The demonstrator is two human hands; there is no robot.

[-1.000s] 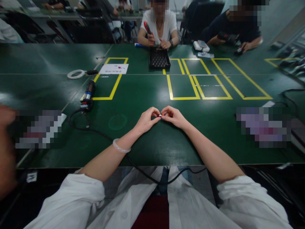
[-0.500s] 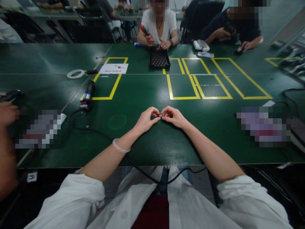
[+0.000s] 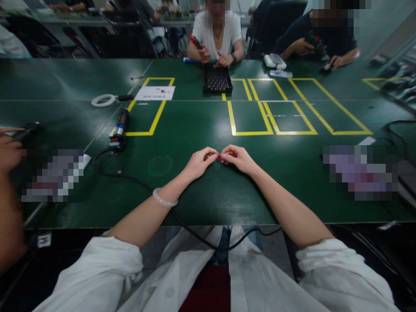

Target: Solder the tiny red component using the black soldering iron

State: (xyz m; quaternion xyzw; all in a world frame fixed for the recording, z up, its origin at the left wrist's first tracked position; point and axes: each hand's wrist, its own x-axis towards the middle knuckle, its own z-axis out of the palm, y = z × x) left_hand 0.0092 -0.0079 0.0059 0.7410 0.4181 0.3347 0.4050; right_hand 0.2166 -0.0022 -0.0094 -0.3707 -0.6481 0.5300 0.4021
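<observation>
Between my fingertips is a small red piece (image 3: 219,157), too small and too covered to name its kind. My left hand (image 3: 202,161) pinches it from the left with thumb and forefinger. From the other side my right hand (image 3: 238,158) closes on it, the fingers curled in and the thumb pressed near the piece. Both hands meet just above the green table (image 3: 208,195), in front of my body. The parts of the piece behind my fingers are hidden.
A black cylindrical tool (image 3: 121,124) lies at left, its black cable (image 3: 133,176) running under my left forearm. Yellow tape rectangles mark the table. Across from me a person works over a black tray (image 3: 217,82). Blurred items lie at both sides. A white card (image 3: 155,93) lies farther back.
The small piece has turned between my fingers: it showed dark and orange before, and now shows red. My hands stay in nearly the same place. A person's hand at far left has shifted.
</observation>
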